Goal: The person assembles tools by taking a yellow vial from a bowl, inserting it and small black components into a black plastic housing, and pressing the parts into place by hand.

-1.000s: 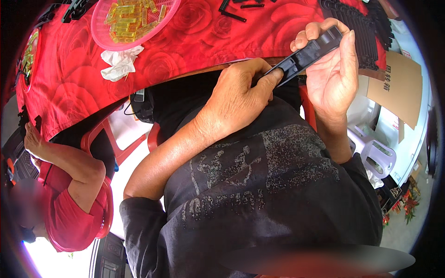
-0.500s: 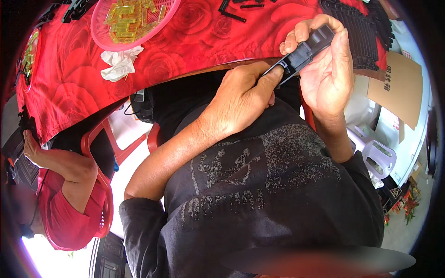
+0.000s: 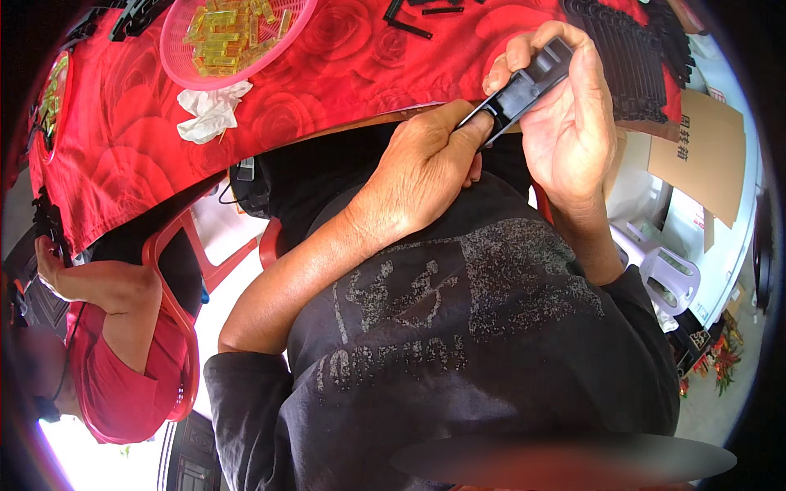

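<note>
1. A red, rose-patterned tablecloth (image 3: 352, 90) covers the table.
2. On it, a pink mesh basket (image 3: 225, 83) holds clear yellow pieces (image 3: 221, 51); a crumpled white tissue (image 3: 210, 113) lies just beside it.
3. Loose black strips (image 3: 409, 27) lie near the far side, and many black parts (image 3: 614, 61) are stacked in rows at the right.
4. A long black plastic case (image 3: 521, 94) is up in both hands at the table's near edge: the left hand (image 3: 430, 159) pinches its lower end, thumb in the hollow; the right hand (image 3: 566, 135) curls round its upper end.
5. Right of the table are brown cardboard (image 3: 700, 159) and a pale plastic stool (image 3: 670, 281).
6. At left, a co-worker in red (image 3: 123, 380) sits on a red chair (image 3: 182, 401).
</note>
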Available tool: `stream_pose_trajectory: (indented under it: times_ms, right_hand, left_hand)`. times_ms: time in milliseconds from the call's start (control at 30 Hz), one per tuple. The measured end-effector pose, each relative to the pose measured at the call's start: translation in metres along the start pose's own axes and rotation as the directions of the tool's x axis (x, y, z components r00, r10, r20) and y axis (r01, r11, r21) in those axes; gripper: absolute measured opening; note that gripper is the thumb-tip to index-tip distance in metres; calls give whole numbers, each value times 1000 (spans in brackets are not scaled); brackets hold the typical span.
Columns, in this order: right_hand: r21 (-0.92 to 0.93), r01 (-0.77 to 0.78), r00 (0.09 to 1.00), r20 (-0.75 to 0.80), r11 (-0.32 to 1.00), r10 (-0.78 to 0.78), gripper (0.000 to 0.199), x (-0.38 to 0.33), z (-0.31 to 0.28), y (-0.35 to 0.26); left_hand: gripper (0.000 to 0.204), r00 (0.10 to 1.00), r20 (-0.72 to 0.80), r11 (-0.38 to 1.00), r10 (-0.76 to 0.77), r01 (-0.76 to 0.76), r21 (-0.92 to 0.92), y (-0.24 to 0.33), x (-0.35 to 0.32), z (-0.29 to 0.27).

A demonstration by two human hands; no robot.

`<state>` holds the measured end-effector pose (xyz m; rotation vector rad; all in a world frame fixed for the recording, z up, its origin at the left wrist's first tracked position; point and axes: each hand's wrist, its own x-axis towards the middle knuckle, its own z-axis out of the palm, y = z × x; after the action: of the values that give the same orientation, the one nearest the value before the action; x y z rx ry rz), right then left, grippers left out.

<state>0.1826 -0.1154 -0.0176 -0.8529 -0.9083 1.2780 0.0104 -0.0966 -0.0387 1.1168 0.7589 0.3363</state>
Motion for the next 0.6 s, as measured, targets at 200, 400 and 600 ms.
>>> stream_pose_trajectory:
  times_ms: [200,400,600]
  right_hand:
    - [28,7,1000,3,1000,-7,40,1,-3,2]
    - [50,5,998,-61,999,-2,39,-1,-6,3]
    - [146,-25,999,-37,989,31,36,-2,-17,6]
  left_hand:
    - [31,993,-114,999,-44,45,7,-2,-1,4]
    - [28,993,-118,999,16,-11,38,-3,9,5]
    - [29,996,-81,998,-31,26,-61,-5,16,6]
